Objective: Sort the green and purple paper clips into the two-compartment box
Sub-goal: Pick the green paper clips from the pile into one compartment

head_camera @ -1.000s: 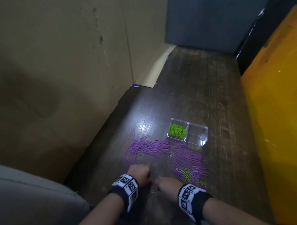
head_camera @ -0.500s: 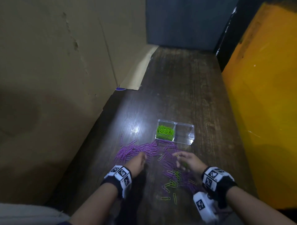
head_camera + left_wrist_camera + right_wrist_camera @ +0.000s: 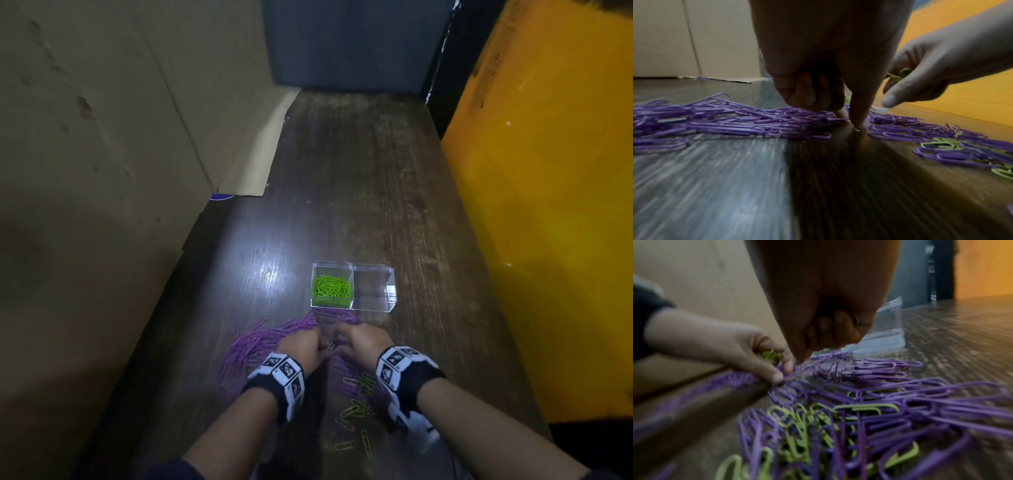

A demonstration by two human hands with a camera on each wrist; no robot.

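The clear two-compartment box (image 3: 390, 301) stands on the dark wooden table, with green clips (image 3: 331, 290) in its left half and nothing in its right half. Purple clips (image 3: 260, 342) are spread in front of it. A mixed purple and green heap (image 3: 359, 390) lies by my right wrist. My left hand (image 3: 317, 344) has curled fingers that hold green clips (image 3: 770, 354), and its forefinger (image 3: 857, 113) presses a clip on the table. My right hand (image 3: 342, 339) is right beside it, fingers curled round green clips (image 3: 900, 74).
A cardboard wall (image 3: 102, 171) runs along the left, with a flap (image 3: 253, 164) lying on the table. A yellow panel (image 3: 548, 205) closes the right side and a dark panel (image 3: 342, 41) the back. Loose green clips (image 3: 346, 445) lie near the front edge.
Both hands have moved forward from the front edge toward the box. In the last half second my right hand has come left to meet my left hand.
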